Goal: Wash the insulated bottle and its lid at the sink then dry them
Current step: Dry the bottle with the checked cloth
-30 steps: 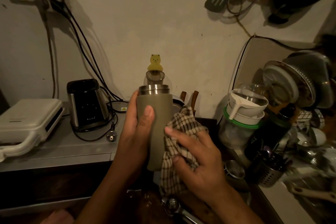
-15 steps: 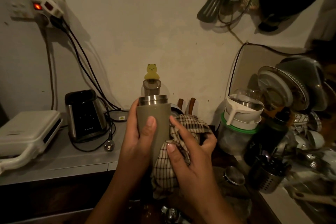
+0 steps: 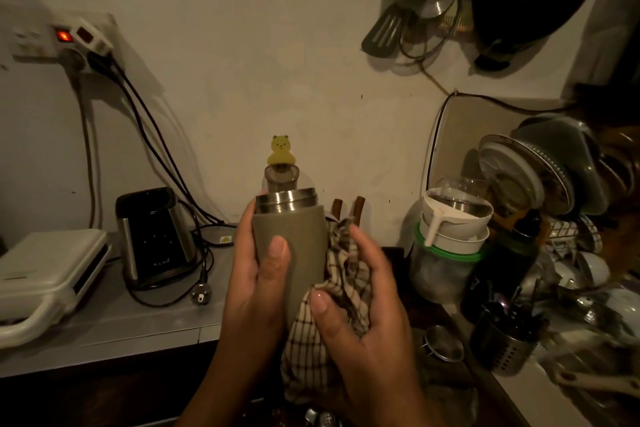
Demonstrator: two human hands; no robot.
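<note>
Grey counter (image 3: 138,329): sandwich maker (image 3: 45,274), blender base (image 3: 156,236).

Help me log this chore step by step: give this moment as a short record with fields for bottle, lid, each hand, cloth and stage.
bottle: grey-green cylindrical insulated bottle with a bare steel neck, upright, held in the air
lid: not on the bottle; elsewhere, cannot tell
cloth: brown-and-cream checked cloth, bunched, hanging below the bottle
left hand: grips the bottle, thumb across its front
right hand: holds the cloth against the bottle's right side
stage: drying the bottle's outside
</note>
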